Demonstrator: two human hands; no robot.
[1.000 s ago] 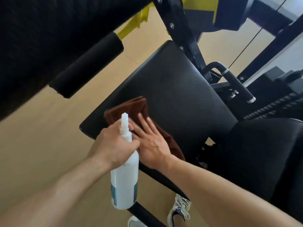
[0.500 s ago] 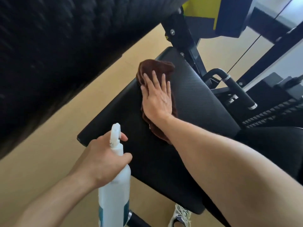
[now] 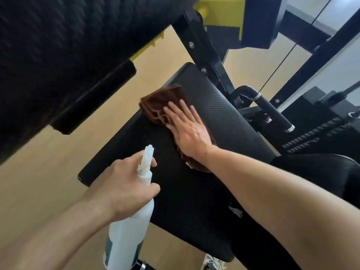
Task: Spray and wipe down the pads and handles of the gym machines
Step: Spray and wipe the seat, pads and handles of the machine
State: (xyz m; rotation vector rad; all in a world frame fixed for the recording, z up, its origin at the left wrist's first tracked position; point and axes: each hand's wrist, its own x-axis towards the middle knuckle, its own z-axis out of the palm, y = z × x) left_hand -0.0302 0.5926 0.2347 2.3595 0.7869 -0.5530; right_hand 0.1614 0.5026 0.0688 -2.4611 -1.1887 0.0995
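While left hand grips white spray bottle by neck, right hand presses flat, fingers straight, on brown cloth; cloth lies under palm on black seat pad, near pad's far edge.

The floor is light beige and smooth, with a thin seam. Behind the black metal frame stands a pale wall. Daylight brightens the room.

Textured matt pad, fuzzy cloth
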